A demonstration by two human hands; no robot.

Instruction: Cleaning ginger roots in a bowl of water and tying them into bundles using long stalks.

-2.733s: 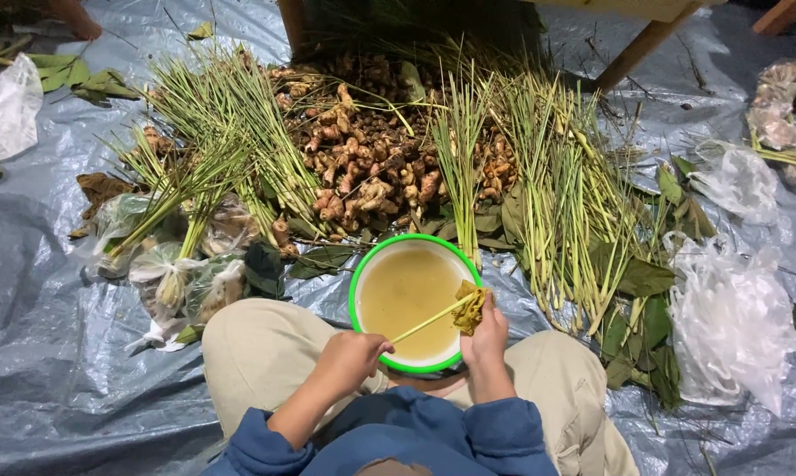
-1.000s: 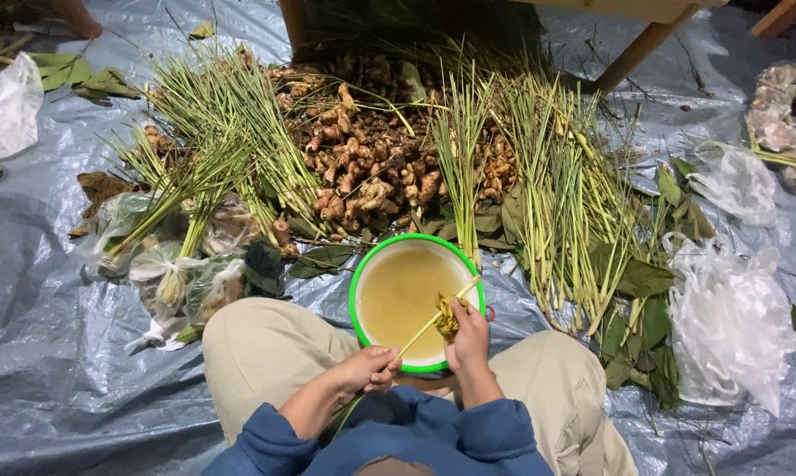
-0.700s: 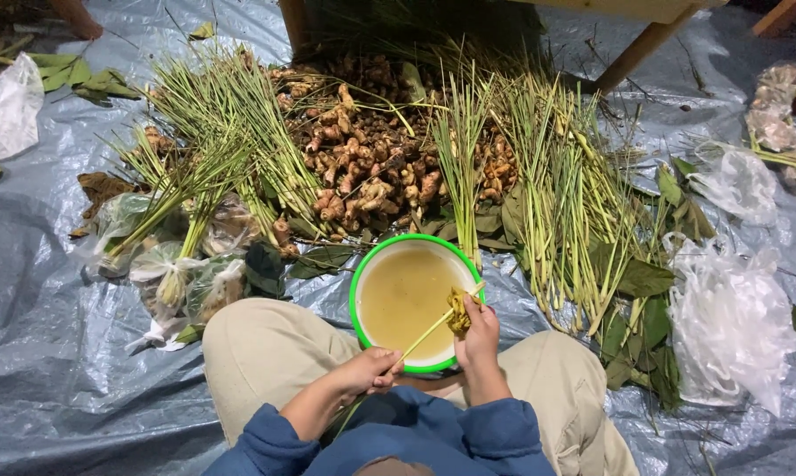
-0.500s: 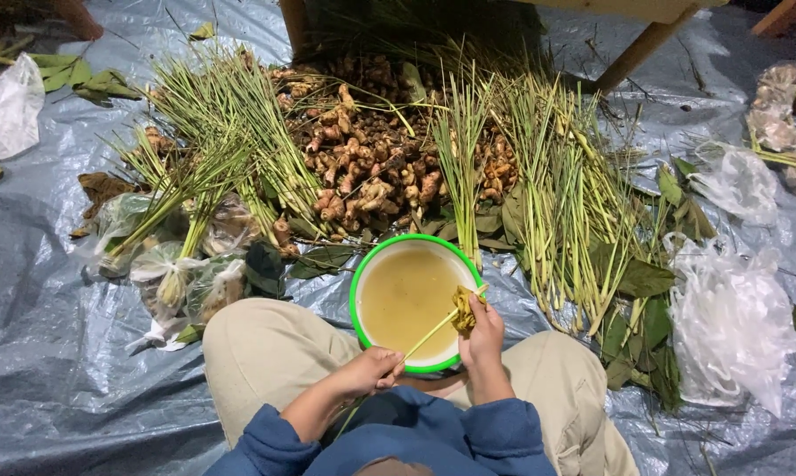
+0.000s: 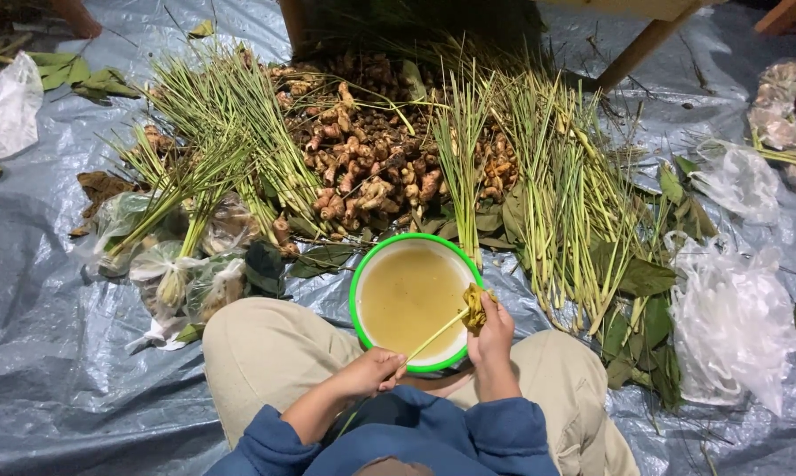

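Hands are working over the green-rimmed basin of cloudy yellowish water. The right hand is pinching a small yellowish bundle at the basin's near right rim, while the left hand, at the near rim, is gripping the thin stalk running to that bundle. Keeping the stalk taut and the bundle over the water seems wise. Lemongrass and ginger roots are lying beyond the basin.

lemongrass stalk | thin, pale green | slanting across basin
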